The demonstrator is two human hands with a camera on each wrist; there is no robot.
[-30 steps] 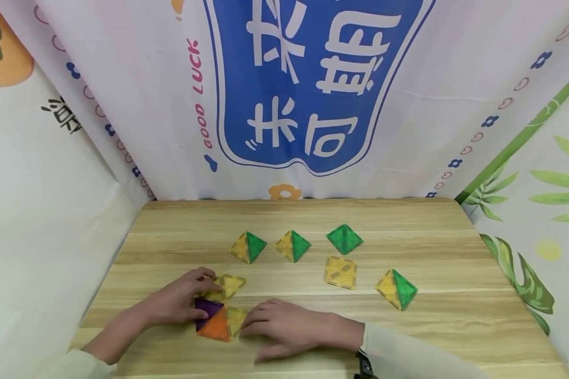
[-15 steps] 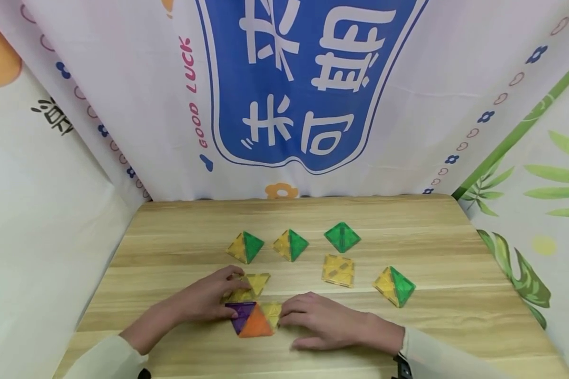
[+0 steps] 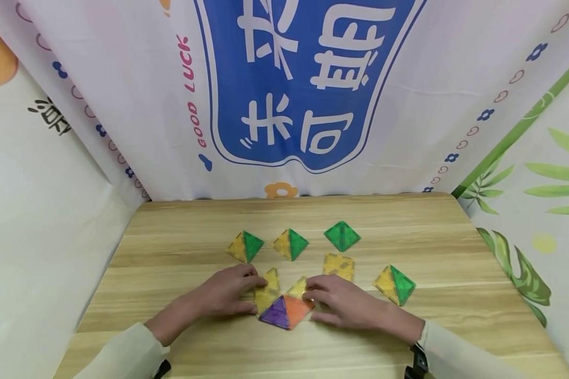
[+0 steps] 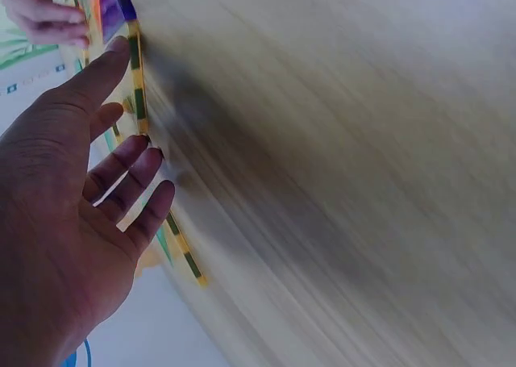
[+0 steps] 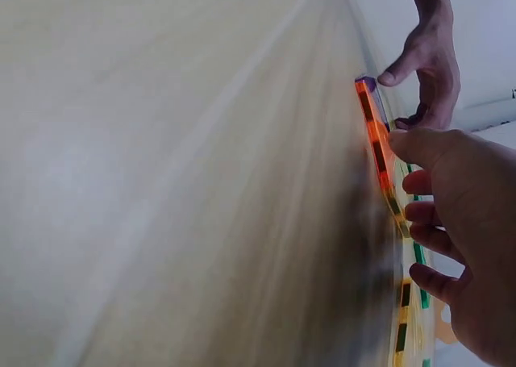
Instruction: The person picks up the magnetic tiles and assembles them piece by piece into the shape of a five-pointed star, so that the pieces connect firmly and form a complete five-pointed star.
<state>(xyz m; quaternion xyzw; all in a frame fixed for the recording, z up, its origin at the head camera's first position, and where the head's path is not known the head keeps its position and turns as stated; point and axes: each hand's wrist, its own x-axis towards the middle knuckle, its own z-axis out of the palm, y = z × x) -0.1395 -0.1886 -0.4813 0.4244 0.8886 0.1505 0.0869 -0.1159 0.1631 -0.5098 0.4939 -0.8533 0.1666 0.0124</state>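
Observation:
In the head view, a joined group of flat translucent magnetic tiles lies at the front middle of the table: a purple triangle [image 3: 276,314], an orange triangle [image 3: 295,310], yellow tiles [image 3: 265,299] on the left and a yellow tile [image 3: 296,288] on the right. My left hand [image 3: 228,289] touches the left yellow tiles, its fingertips along their edge in the left wrist view. From the other side, my right hand [image 3: 348,301] rests its fingers on the orange and right yellow tiles, partly covering them. Its thumb lies at the orange edge [image 5: 375,137] in the right wrist view.
Behind the hands lie two yellow-and-green tile pairs [image 3: 245,247] [image 3: 291,245], a green pair [image 3: 342,236] and a yellow square [image 3: 339,266]. Another yellow-and-green pair [image 3: 394,285] is farther right. A printed curtain [image 3: 170,131] hangs along the wooden table's [image 3: 180,218] back edge.
Both hands and the tile group have moved to the right. The group has turned, so its purple and orange triangles now meet at the front and yellow tiles point away on both sides.

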